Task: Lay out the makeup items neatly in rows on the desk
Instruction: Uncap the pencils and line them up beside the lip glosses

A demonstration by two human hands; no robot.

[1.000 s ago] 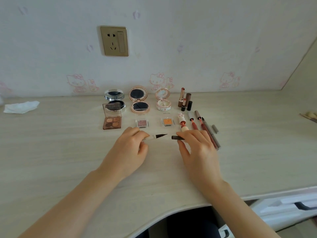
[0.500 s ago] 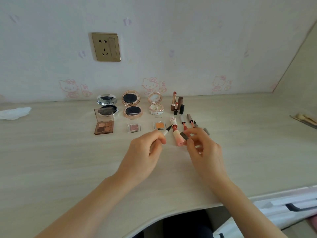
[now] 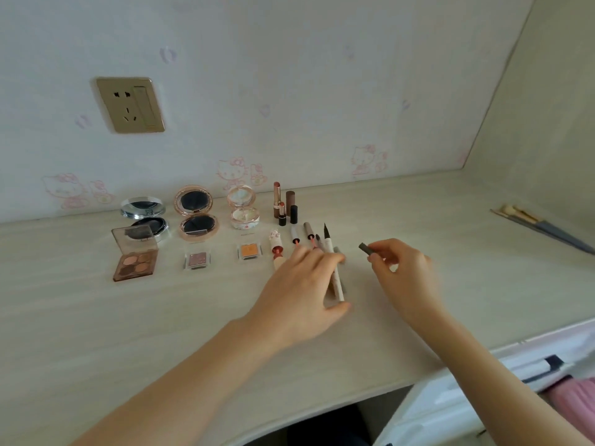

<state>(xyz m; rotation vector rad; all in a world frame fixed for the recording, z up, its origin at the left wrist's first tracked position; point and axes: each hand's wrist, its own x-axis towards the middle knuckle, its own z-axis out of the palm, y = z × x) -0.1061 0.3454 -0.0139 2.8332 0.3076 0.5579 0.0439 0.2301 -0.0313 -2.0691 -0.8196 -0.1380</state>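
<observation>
The left hand lies low over the desk, its fingers closed loosely on a pale eyeliner pen whose dark tip points toward the wall. Just to its right, the right hand pinches the pen's grey cap between thumb and fingertips, clear of the desktop. Beyond the left hand's fingertips stands the row of lip wands and lipsticks. Further to the left of that hand sit three open compacts and the eyeshadow palette. Well right of the right hand lie brushes.
</observation>
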